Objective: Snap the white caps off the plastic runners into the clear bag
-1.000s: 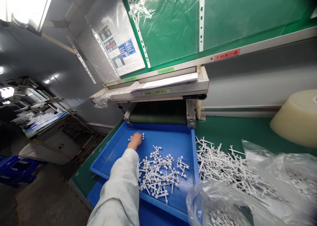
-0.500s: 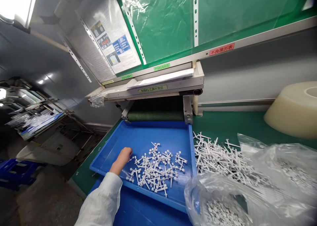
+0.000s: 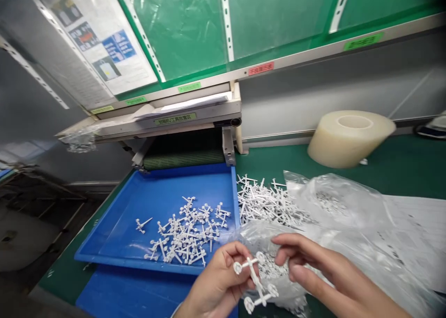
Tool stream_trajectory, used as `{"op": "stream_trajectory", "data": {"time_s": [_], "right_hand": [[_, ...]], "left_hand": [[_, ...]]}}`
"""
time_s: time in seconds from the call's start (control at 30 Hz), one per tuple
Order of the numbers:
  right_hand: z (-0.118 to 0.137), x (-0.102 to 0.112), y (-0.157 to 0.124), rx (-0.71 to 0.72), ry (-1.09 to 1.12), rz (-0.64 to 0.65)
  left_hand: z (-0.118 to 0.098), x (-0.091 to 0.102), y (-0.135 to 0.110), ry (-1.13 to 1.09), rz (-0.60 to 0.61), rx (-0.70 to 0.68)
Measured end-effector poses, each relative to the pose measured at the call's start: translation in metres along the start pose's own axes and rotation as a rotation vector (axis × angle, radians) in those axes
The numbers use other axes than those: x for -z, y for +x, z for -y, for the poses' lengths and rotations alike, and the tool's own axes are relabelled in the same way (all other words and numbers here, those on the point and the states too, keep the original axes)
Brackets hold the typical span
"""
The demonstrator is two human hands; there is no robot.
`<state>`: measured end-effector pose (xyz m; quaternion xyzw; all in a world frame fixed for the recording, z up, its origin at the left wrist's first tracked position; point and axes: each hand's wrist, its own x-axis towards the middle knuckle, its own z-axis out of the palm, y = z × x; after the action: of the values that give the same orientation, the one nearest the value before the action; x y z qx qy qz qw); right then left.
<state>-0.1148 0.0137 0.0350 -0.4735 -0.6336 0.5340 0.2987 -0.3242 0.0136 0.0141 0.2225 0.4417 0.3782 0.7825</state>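
Holds disc-tipped white plastic piece point(image 3: 257, 282) in left hand point(image 3: 222, 277), grip pinched around it, near clear bag point(image 3: 254, 228) of small discs point(image 3: 273, 267). Has right hand point(image 3: 322, 266) beside it, not touching, grip half open, seemingly without hold. Looks part done: has similar pieces point(image 3: 184, 236) heaped in blue tray point(image 3: 118, 178), with plain sticks point(image 3: 265, 199) left on green worktop point(image 3: 278, 158), discs in bag.
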Motion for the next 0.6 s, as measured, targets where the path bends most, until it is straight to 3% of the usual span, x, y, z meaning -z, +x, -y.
{"op": "stream_trajectory", "data": {"time_s": [0.1, 0.23, 0.37, 0.47, 0.6], "right_hand": [[0.015, -0.002, 0.009, -0.003, 0.071, 0.065], [0.012, 0.002, 0.011, -0.084, 0.188, 0.136], [0.008, 0.005, 0.012, -0.116, 0.230, 0.206], [0.007, 0.007, 0.010, -0.130, 0.246, 0.179], [0.003, 0.009, 0.002, -0.188, 0.367, 0.190]], "left_hand": [[0.019, -0.015, 0.008, -0.177, 0.120, 0.045], [0.027, -0.017, 0.008, -0.016, 0.222, -0.033], [0.030, -0.019, 0.003, 0.089, 0.317, 0.014], [0.032, -0.021, 0.002, 0.055, 0.294, 0.005], [0.036, -0.022, 0.006, -0.001, 0.213, -0.191]]}}
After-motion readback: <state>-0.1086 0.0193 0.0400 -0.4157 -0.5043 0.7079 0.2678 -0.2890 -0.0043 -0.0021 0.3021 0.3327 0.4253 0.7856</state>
